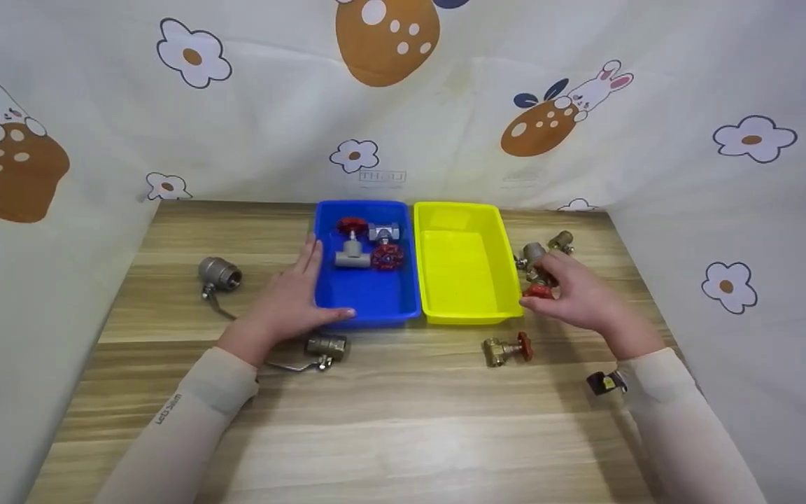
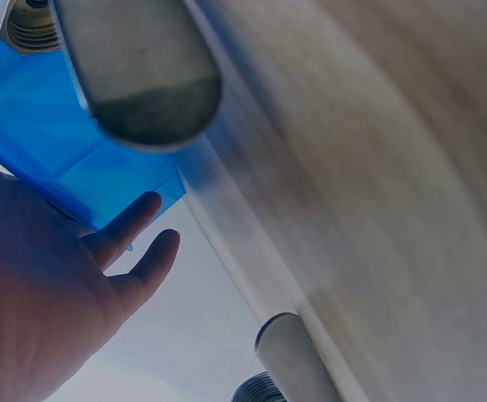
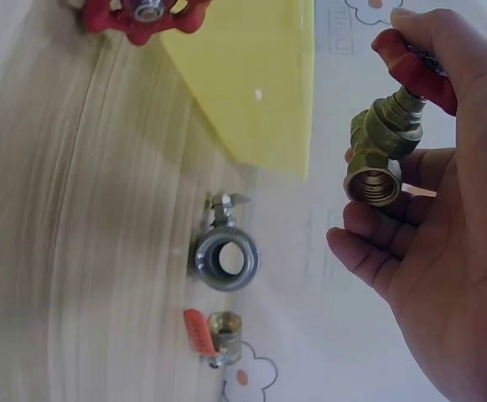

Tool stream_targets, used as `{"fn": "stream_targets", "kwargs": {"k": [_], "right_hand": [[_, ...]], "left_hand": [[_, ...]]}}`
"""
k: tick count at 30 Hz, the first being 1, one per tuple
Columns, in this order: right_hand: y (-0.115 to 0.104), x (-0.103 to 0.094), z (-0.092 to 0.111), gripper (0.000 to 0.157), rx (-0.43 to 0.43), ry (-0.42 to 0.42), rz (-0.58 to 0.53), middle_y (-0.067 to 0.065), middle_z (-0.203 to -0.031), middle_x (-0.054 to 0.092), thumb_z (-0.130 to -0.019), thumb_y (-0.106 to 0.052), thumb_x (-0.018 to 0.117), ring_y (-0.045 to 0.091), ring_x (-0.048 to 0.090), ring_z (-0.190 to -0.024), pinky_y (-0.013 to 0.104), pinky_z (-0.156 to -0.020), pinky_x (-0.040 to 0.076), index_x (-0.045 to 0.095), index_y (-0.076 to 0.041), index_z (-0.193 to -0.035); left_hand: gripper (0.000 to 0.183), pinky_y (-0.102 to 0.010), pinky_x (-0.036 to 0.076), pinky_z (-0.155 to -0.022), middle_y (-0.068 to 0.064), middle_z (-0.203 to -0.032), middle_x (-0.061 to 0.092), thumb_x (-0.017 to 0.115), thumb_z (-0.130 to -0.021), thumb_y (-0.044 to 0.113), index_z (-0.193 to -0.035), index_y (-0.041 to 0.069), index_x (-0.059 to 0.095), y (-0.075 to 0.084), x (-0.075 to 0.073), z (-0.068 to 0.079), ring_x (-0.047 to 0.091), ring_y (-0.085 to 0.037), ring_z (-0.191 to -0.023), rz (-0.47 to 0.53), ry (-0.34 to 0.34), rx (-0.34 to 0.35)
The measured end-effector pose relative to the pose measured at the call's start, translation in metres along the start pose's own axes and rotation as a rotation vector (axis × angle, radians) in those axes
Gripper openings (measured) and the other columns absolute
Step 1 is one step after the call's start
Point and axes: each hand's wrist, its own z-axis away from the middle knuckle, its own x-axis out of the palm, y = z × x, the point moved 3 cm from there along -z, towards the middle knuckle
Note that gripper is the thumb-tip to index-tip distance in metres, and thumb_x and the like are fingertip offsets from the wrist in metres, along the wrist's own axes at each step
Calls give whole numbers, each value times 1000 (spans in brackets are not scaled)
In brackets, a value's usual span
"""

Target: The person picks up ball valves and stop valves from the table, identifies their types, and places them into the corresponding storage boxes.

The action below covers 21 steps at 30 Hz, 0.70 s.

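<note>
My right hand [image 1: 578,294] grips a brass gate valve [image 3: 385,134] with a red handwheel, just right of the yellow tray [image 1: 459,304]. In the right wrist view the thumb lies on the red wheel and the valve's threaded opening shows. My left hand [image 1: 284,297] rests against the left side of the blue tray [image 1: 368,301], thumb and fingers extended. Inside the blue tray lie a grey valve [image 1: 352,257] and a silver valve [image 1: 384,233], both with dark red handwheels. Nothing lies in the yellow tray.
Left of the trays are a large lever ball valve [image 1: 218,271] and a smaller one [image 1: 326,348]. Another brass valve [image 1: 497,351] with a red wheel lies before the yellow tray. To its right are a steel ball valve [image 3: 226,260] and a small brass valve [image 3: 226,331].
</note>
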Motion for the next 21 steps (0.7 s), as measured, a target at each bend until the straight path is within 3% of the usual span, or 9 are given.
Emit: {"fn": "stream_targets", "kwargs": {"k": [5,13,21], "right_hand": [[-8,2,-4,73,-27,-5,26,13,-131,65,-94,-53,86,36,63,-114,61,-103,56,66,0,-141],[-28,7,-16,66,-115,-5,41,5,-118,62,-93,-52,86,27,58,-105,49,-94,54,67,-3,-134],[-50,13,-30,72,-123,-31,91,8,-126,65,-93,-60,84,31,60,-115,54,-103,53,67,-6,-137]], "left_hand": [[140,-77,20,-127,-9,-185,-13,75,-88,82,-178,9,-3,1,1,-2,23,-56,-162,7,3,4],[140,-77,24,-125,-14,-185,-9,77,-88,80,-177,6,-1,4,0,0,24,-56,-162,1,11,14],[140,-79,22,-124,-12,-185,-10,76,-88,81,-178,7,-1,3,-1,0,23,-54,-163,8,6,-1]]}}
